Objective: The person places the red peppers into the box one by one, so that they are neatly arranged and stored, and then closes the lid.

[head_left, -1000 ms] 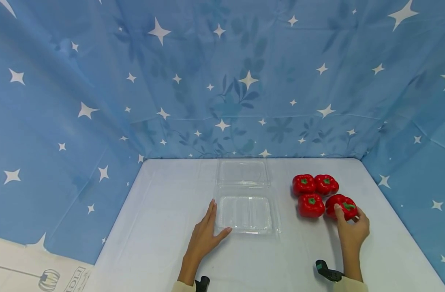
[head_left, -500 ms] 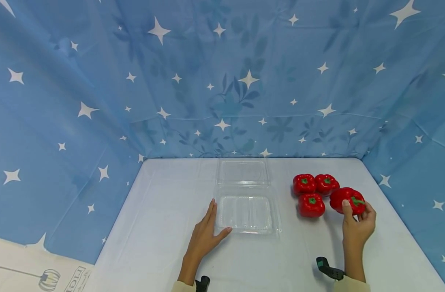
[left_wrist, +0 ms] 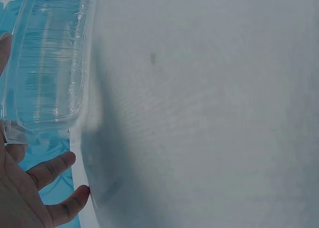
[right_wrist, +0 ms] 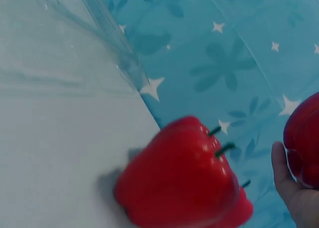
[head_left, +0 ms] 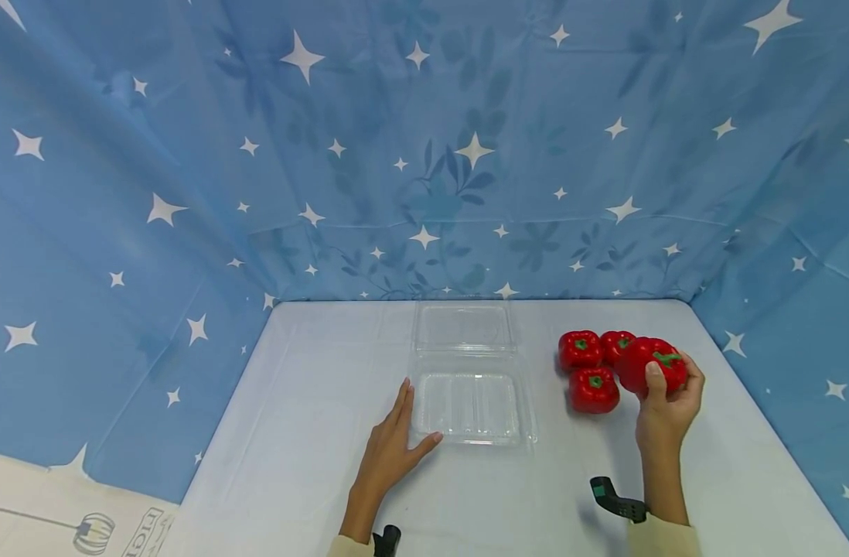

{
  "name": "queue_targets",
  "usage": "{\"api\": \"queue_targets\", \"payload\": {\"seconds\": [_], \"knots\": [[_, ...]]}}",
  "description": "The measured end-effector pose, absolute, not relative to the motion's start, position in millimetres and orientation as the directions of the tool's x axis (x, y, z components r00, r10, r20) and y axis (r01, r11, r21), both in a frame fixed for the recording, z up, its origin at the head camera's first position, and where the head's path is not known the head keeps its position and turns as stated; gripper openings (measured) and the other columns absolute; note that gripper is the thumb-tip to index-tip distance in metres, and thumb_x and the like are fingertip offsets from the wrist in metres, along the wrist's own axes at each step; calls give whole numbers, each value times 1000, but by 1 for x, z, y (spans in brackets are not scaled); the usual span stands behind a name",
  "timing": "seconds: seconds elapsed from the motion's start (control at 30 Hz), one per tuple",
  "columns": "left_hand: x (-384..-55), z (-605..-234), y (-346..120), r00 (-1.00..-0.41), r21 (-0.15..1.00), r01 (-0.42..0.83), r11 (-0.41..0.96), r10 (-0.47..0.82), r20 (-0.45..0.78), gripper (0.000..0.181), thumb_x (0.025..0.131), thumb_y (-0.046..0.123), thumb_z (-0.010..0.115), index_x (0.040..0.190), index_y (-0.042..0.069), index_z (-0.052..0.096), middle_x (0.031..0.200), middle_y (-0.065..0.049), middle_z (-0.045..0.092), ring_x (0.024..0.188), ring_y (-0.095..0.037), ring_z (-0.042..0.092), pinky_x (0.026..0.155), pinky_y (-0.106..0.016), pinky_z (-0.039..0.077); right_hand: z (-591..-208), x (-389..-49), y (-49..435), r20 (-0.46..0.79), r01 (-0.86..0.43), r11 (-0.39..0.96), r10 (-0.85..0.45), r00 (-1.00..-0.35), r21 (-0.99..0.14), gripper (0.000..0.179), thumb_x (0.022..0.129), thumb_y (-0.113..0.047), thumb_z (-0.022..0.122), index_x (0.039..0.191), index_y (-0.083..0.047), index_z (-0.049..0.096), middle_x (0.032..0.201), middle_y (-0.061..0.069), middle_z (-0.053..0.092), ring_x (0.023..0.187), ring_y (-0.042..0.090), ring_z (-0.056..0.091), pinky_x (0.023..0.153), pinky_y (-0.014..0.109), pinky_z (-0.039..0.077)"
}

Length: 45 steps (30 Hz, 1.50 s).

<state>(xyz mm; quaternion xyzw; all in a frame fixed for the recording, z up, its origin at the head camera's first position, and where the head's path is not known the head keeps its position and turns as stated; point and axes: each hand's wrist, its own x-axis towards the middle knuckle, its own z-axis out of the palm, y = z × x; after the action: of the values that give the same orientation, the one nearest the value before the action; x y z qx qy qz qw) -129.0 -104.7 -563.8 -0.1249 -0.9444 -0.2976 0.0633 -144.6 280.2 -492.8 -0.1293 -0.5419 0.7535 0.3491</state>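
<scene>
A red bell pepper (head_left: pixel 636 363) with a green stem is gripped in my right hand (head_left: pixel 668 410), thumb on its near side, raised above the table. In the head view it partly covers one of the other bell peppers (head_left: pixel 615 343). Two more bell peppers, a back one (head_left: pixel 579 350) and a front one (head_left: pixel 594 390), sit upright just to the left. My left hand (head_left: pixel 393 449) lies with straight, spread fingers along the left side and near corner of a clear plastic clamshell box (head_left: pixel 469 406). Its lid is folded back, away from me. The left wrist view shows the fingers at the box's edge.
The white table (head_left: pixel 313 402) ends at a blue star-patterned curtain (head_left: pixel 424 155) at the back and both sides. Black wrist cameras, such as the right one (head_left: pixel 615 499), stick out from both wrists.
My right hand has lifted the front right bell pepper off the table, first to the right, then up and back left toward the others. The left hand and box have stayed in place.
</scene>
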Motion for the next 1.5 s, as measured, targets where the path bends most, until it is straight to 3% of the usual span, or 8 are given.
{"api": "queue_targets", "payload": {"seconds": [0.33,0.5,0.77,1.13,1.23,1.5], "knots": [[-130,-565,-105,-962,556,270,786,197,188,98,86,66,59,157,11,20,164,-3,19,130,-36,52,98,-48,51,-484,-151,250,59,-256,-353,483,-873,-900,58,97,-12,57,149,-20,33,147,-1,37,135,14,34,82,18,56],[-129,-563,-105,-961,553,275,787,200,193,98,86,66,59,157,11,20,164,-4,20,130,-36,52,99,-48,51,-483,-153,240,41,-157,-258,406,-913,-953,72,92,-5,63,151,-27,28,151,-3,32,137,14,30,83,14,54],[-130,-562,-106,-961,551,274,789,200,191,97,86,63,61,156,9,22,164,-3,19,132,-35,51,99,-48,50,-485,-159,222,-32,1,-91,333,-942,-996,78,89,-16,71,151,-31,27,156,0,29,142,20,29,80,8,51],[-131,-564,-106,-961,557,277,783,211,180,98,86,68,56,157,10,20,164,-2,17,134,-35,48,101,-52,48,-493,-168,197,54,-44,58,189,-980,-997,70,92,-17,67,151,-15,31,150,6,38,129,8,39,83,8,50],[-131,-564,-107,-960,561,280,779,216,179,98,86,70,54,157,10,19,165,-1,16,136,-35,47,101,-53,48,-496,-173,189,63,-50,105,118,-991,-993,73,90,-18,70,152,-14,32,152,8,39,132,14,39,86,13,52],[-130,-565,-106,-961,568,275,776,215,172,98,87,68,55,157,11,19,165,3,14,137,-33,46,103,-51,47,-508,-179,163,67,-91,301,-88,-994,-949,80,82,-24,78,149,-13,35,149,17,42,133,39,43,95,50,53]]}}
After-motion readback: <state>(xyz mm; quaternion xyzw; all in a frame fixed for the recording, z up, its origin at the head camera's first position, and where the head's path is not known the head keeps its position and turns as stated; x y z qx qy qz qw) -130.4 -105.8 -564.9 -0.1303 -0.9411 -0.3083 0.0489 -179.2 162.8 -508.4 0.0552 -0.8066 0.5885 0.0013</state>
